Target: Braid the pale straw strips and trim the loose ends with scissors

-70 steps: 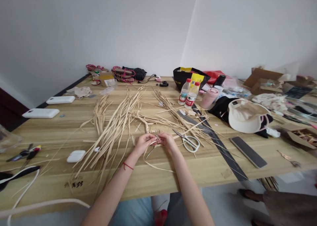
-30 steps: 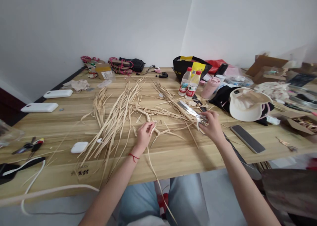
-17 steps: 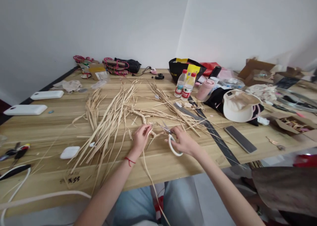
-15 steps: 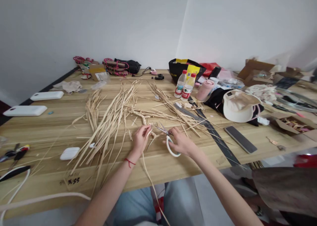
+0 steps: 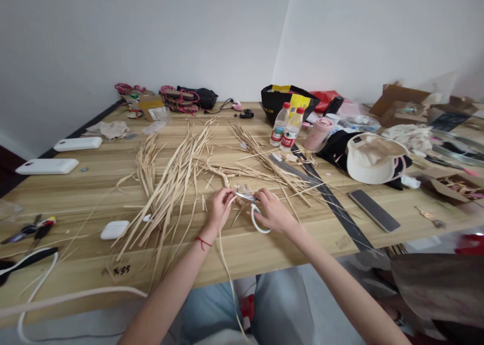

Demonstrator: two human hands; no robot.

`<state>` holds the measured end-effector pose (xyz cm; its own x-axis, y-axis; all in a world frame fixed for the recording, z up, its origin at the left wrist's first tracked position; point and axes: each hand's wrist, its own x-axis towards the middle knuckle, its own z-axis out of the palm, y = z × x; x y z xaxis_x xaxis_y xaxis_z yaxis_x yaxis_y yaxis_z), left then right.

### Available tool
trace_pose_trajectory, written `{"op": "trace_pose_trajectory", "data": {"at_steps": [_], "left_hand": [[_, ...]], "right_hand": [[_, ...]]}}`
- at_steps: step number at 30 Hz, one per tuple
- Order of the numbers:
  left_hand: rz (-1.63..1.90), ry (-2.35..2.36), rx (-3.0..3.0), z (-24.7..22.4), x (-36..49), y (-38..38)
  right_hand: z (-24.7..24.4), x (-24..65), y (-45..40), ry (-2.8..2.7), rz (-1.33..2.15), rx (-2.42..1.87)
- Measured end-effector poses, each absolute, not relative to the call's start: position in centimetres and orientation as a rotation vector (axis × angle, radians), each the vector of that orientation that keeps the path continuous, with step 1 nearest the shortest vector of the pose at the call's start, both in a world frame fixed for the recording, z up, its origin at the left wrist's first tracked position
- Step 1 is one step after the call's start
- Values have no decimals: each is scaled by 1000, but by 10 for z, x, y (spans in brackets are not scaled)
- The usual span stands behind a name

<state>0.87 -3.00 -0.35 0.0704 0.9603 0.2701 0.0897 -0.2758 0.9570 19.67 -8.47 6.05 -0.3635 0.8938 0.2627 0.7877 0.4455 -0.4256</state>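
White-handled scissors point(image 5: 260, 220) are in my right hand point(image 5: 273, 211), whose fingers are closed round the handles. Their blades point left to the fingertips of my left hand point(image 5: 220, 209). That hand pinches a long pale straw strip point(image 5: 227, 269), which hangs over the table's front edge. A braided straw piece point(image 5: 217, 172) runs from behind my left fingertips up toward the loose straw. Just beyond my hands lie a large straw bundle point(image 5: 177, 173) at the left and more strands point(image 5: 260, 156) at the right. A thin metal tool point(image 5: 236, 217) rests between my hands.
Two bottles point(image 5: 290, 130), a pink cup point(image 5: 318, 133), a cap point(image 5: 372, 158) and a phone point(image 5: 373, 210) stand or lie at the right. On the left are white power banks point(image 5: 47, 166), a white case point(image 5: 114, 229) and pliers point(image 5: 32, 229). A black bag point(image 5: 274, 103) sits behind.
The scissor blades have come closer to my left fingertips and look more closed. The whole view has shifted slightly, so the table's things appear a little further right.
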Motion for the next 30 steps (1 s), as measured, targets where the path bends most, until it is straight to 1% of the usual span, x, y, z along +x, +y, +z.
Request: {"op": "trace_pose_trajectory", "data": {"at_steps": [7,11,13,16,20,23,26,30], "left_hand": [[1312,1065,1483,4,9,-31],[1322,924,1451,9,11,-31],[1265,860,1369,9,13,-30],[1171,790,1256,8,15,-30],[1155,720,1169,8,16,-29],[1140,736,1128,9,16,-29],[1110,757,1100,10,16,-28],[1071,796,1111,7,13,-26]], "right_hand": [[67,202,-82,-2369,245,-1337],[70,207,-78,-2460,237,-1265],[70,210,-77,-2484,246,-1251],[72,214,-75,-2492,315,-1222],[77,219,-73,-2489,488,-1201],[81,223,-71,-2517,524,-1222],[83,225,-71,-2574,481,-1246],[82,226,-71,-2692,291,-1279]]}}
